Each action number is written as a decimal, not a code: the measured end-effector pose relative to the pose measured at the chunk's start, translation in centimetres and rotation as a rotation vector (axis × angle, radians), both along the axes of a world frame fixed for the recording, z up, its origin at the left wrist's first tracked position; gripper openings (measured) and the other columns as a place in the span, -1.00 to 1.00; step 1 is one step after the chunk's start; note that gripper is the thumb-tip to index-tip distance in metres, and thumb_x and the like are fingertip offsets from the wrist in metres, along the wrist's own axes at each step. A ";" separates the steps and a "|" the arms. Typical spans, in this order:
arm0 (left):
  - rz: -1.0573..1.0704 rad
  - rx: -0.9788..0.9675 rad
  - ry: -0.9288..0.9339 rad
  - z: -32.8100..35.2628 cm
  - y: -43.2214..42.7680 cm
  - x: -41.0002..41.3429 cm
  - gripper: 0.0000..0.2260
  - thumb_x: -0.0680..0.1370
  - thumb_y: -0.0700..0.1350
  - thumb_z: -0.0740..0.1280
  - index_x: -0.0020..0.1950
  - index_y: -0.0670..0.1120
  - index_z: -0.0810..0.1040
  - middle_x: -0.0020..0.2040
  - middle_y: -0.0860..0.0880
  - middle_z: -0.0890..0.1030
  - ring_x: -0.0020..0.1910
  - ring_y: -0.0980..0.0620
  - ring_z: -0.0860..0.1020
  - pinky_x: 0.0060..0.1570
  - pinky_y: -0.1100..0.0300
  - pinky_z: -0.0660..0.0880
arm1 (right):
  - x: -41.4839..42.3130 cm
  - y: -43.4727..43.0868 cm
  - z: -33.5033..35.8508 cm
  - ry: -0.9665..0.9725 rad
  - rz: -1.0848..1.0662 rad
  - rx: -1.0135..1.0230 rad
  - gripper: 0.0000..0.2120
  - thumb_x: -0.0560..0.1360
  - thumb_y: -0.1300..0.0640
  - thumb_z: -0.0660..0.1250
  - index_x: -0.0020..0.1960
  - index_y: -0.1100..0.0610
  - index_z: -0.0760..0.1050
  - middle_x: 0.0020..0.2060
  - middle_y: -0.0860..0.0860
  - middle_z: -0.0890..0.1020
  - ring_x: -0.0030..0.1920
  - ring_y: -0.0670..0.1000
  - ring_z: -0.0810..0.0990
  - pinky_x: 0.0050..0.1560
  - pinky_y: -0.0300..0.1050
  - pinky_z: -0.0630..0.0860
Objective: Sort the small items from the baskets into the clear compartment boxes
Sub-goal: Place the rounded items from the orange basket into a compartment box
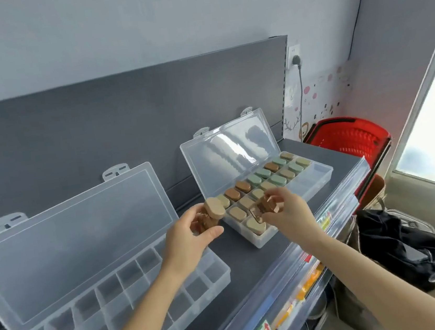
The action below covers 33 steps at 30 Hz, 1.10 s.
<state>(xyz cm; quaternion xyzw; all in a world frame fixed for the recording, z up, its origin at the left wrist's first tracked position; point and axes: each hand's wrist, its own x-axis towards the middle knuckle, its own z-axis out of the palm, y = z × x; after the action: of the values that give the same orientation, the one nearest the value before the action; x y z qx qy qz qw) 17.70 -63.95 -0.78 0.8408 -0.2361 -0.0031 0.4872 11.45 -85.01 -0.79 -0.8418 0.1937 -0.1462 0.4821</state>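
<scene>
Now: brown clip (pixel 269 204) pinched between right hand (pixel 290 219) fingertips, just above near-end compartments of filled box (pixel 322 176). Tan clips (pixel 211 212) (seem several, bunched) gripped in curled left hand (pixel 189 236), thumb beneath, just left of that box. Empty box (pixel 219 277) under left wrist; red basket (pixel 349 135) far beyond fingers. Risk: compartments under fingers look occupied, so clip may perch on neighbour and tip out; bunch could slip from left grip.

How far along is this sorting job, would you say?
Perhaps halfway. Done: the right box holds clips in most compartments. In hand: the left hand grips a handful; the right hand pinches a brown clip over that box. Left: its few free slots and the whole left box, unfilled.
</scene>
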 end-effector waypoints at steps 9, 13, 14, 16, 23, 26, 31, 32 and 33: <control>-0.093 -0.010 0.046 -1.0 -5.0 3.0 -0.63 0.42 -0.03 0.49 0.16 0.19 0.47 0.02 0.30 0.58 0.01 0.37 0.52 -0.11 0.56 0.41 | 2.0 -6.1 -1.1 -0.027 -0.169 -0.136 -0.61 0.49 0.19 0.34 0.31 0.08 0.44 0.04 0.04 0.56 -0.04 0.04 0.52 -0.14 -0.21 0.39; -0.073 -0.005 0.045 -1.1 -7.2 4.2 -0.62 0.42 -0.03 0.49 0.16 0.19 0.47 0.03 0.28 0.58 0.03 0.32 0.53 -0.06 0.56 0.39 | 3.6 -8.9 -1.3 0.012 -0.118 -0.278 -0.61 0.49 0.13 0.38 0.30 0.07 0.44 0.08 0.04 0.54 0.00 0.04 0.50 -0.02 -0.19 0.36; -0.062 -0.006 0.040 -1.2 -7.8 4.4 -0.62 0.42 -0.03 0.49 0.16 0.19 0.47 0.03 0.28 0.58 0.02 0.32 0.53 -0.07 0.58 0.39 | 4.1 -9.5 -1.4 0.041 -0.088 -0.308 -0.59 0.48 0.11 0.39 0.31 0.07 0.44 0.09 0.04 0.53 0.01 0.05 0.50 -0.01 -0.19 0.38; -0.032 -0.014 0.037 -1.3 -8.8 4.8 -0.62 0.41 -0.04 0.50 0.17 0.18 0.48 0.02 0.27 0.59 0.02 0.29 0.55 -0.08 0.57 0.41 | 4.9 -10.6 -1.8 0.100 -0.025 -0.350 -0.58 0.48 0.07 0.40 0.31 0.06 0.43 0.10 0.04 0.53 0.00 0.04 0.49 0.00 -0.19 0.41; 0.097 -0.037 0.050 -1.3 -12.9 5.4 -0.60 0.41 -0.04 0.50 0.19 0.17 0.48 0.04 0.27 0.58 0.03 0.32 0.53 -0.12 0.61 0.38 | 6.9 -13.5 -2.7 0.229 0.262 -0.468 -0.65 0.47 0.09 0.38 0.24 0.06 0.46 0.01 -0.06 0.47 -0.01 -0.03 0.46 -0.04 -0.28 0.42; 0.146 -0.037 0.060 -1.4 -14.3 5.3 -0.59 0.41 -0.05 0.51 0.19 0.18 0.48 0.05 0.27 0.59 0.04 0.34 0.52 -0.11 0.61 0.38 | 7.8 -14.3 -2.8 0.253 0.368 -0.494 -0.67 0.45 0.06 0.41 0.18 0.07 0.48 -0.02 -0.02 0.51 -0.04 0.00 0.50 -0.06 -0.20 0.50; 0.215 -0.024 0.063 -1.9 -16.1 5.2 -0.58 0.40 -0.04 0.51 0.19 0.20 0.46 0.08 0.23 0.59 0.06 0.27 0.53 -0.08 0.56 0.39 | 8.7 -15.6 -2.9 0.266 0.524 -0.527 -0.65 0.44 0.02 0.42 0.18 0.08 0.51 0.01 0.01 0.57 -0.06 0.01 0.55 -0.07 -0.16 0.55; 0.225 -0.024 0.064 -2.0 -16.5 5.1 -0.57 0.40 -0.03 0.51 0.21 0.18 0.47 0.10 0.21 0.59 0.08 0.23 0.54 -0.04 0.52 0.38 | 8.7 -15.9 -2.9 0.254 0.537 -0.516 -0.62 0.44 0.01 0.43 0.22 0.07 0.50 0.03 0.01 0.57 -0.06 0.00 0.55 -0.08 -0.18 0.54; 0.232 -0.023 0.062 -2.1 -16.8 5.1 -0.56 0.40 -0.03 0.51 0.22 0.18 0.47 0.11 0.21 0.59 0.09 0.21 0.54 -0.01 0.48 0.39 | 8.8 -16.2 -2.7 0.228 0.539 -0.500 -0.60 0.45 0.00 0.42 0.25 0.06 0.49 0.05 0.01 0.57 -0.06 -0.02 0.56 -0.09 -0.20 0.54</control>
<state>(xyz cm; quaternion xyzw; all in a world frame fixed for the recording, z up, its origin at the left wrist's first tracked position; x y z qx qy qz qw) 22.77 -80.78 -2.89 0.8564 -0.1221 0.0298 0.5008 20.28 -101.26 -3.54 -0.9650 -0.0236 0.0378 0.2585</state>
